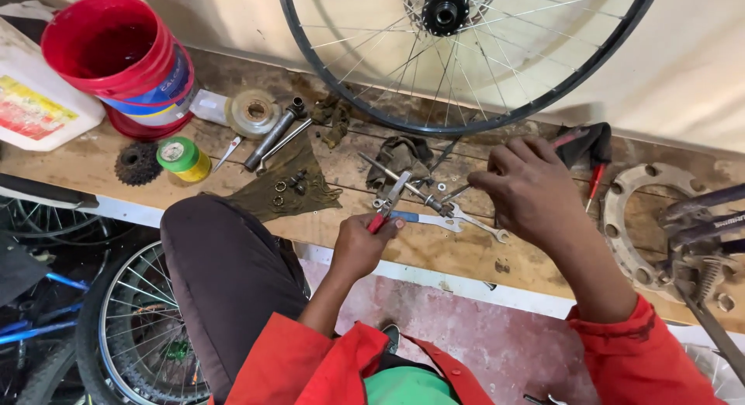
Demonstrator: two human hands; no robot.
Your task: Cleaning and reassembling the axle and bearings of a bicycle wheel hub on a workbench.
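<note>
Nearest, one person in red sleeves, a green shirt and dark trousers, one knee raised at the left.

Two hands at work. Left hand (358, 246): closed around the red handles of one pair of pliers (388, 204), whose tip meets a thin metal axle (400, 181). Right hand (531, 189): fingers curled together, pinching the other end of the axle; exactly what the fingertips hold cannot be told.

One flat spanner (473, 222) lies just below the axle, between the hands.

One wooden tabletop (434, 246), worn and grease-stained, carrying:
- one dark rag (285, 189) spread flat, with several small nuts on it;
- one crumpled rag (397, 155) behind the axle;
- one toothed black sprocket (138, 164);
- one small green and yellow tin (183, 158);
- one long metal tube tool (272, 134);
- one grey tape roll (252, 113);
- one red bucket (116, 60), stacked in others;
- one white plastic jug (35, 102) at the far left;
- one red-handled screwdriver (595, 181) by a black cloth;
- one metal ring (632, 223) with holes, at the right, beside a heap of tools.

One spoked wheel (466, 56) stands on the far edge, leaning on a pale wall.

Lower left, below the tabletop: two further bicycle wheels. Floor reddish and worn.
</note>
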